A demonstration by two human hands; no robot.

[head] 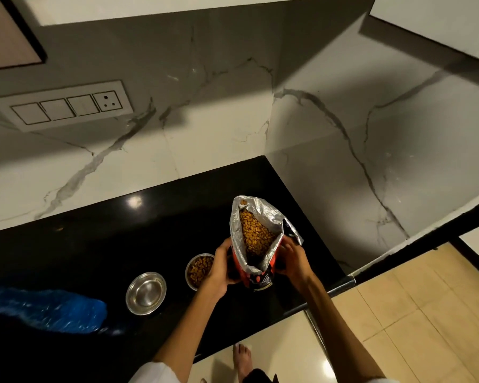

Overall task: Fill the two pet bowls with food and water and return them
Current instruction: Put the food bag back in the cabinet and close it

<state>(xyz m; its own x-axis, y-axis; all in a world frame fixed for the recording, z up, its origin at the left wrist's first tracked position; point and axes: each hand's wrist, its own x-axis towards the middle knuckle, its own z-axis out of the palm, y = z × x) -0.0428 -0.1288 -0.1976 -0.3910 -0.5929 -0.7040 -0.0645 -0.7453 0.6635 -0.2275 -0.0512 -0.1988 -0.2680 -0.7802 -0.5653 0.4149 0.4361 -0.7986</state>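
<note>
Bowls: kibble bowl (199, 270) full, empty bowl (146, 293) at its 8 o'clock | left hand (224, 268) and right hand (293, 262) grip open food bag (256, 239) | tilt risks spill

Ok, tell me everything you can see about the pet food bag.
The pet food bag stands upright on the black countertop, near its right end, just right of the kibble-filled steel bowl. Its outside is red-orange and black with print too small to read; the lining is silvery foil. The top gapes open, showing brown kibble inside. The left hand and right hand grip its sides.
</note>
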